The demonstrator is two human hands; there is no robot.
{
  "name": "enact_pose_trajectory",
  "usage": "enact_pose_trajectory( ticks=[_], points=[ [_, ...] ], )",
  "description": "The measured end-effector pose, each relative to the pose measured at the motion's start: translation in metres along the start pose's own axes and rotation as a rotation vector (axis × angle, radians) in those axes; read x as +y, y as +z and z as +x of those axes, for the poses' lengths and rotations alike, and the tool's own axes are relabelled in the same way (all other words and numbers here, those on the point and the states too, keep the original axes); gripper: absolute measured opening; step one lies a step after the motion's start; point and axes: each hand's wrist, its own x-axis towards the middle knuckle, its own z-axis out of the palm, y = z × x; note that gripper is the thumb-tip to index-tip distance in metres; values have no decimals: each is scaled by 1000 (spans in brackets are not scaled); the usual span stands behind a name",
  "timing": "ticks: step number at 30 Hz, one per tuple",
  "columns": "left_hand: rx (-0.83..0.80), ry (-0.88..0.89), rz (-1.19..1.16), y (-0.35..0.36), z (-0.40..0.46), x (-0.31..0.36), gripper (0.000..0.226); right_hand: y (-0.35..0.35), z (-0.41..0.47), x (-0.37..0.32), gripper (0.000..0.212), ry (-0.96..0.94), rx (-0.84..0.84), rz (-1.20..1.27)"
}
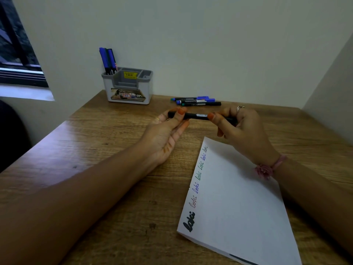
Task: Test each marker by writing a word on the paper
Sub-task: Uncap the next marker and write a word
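Organizer (127,87) with upright markers (108,60) seen beyond left fingers. Black marker (196,116) held level above desk (114,150): left hand (166,131) pinched on left end, right hand (242,129) curled round right end. Loose markers (196,101) beyond fingers; paper (238,203) below right hand.

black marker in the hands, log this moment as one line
phase: cap handling | left hand: pinches black marker | right hand: grips other end | paper: words down left edge | spare markers: holder, table
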Motion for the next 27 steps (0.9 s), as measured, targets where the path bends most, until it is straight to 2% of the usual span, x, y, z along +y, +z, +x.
enact_pose_trajectory(
  ticks=[6,13,17,21,27],
  points=[
    [11,3,39,0,1,-1,18,4,-1,5,31,88,-6,51],
    [1,8,79,1,2,-2,21,5,-2,5,36,106,-23,93],
    [-59,72,70,4,0,4,37,3,2,1,33,140,-82,127],
    [-82,123,88,5,-2,3,37,4,2,-3,37,142,-190,110],
    [64,224,24,-6,9,27,15,-15,6,21,26,40,-347,-88]
  ],
)
